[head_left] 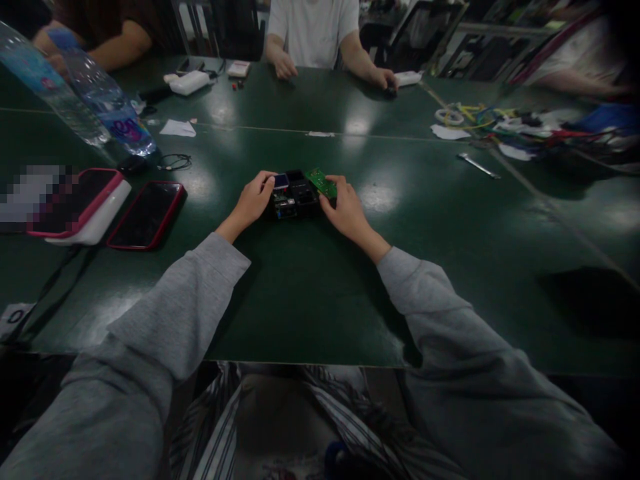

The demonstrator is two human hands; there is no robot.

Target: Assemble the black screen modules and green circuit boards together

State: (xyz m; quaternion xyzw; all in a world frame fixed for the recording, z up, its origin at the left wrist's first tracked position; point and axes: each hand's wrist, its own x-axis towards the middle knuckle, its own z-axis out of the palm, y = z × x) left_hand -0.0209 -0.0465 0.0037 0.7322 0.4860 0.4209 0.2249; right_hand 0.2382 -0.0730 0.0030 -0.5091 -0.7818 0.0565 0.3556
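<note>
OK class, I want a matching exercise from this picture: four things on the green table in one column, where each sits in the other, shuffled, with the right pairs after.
Things
1. green circuit board
2. red-edged phone
3. water bottles
4. metal tool

Places
A. far left of the table, leaning
B. lying alone, right of centre
C. at the right hand, on the black device
D. flat, left of the left hand

Pairs: 1-C, 2-D, 3-A, 4-B
</note>
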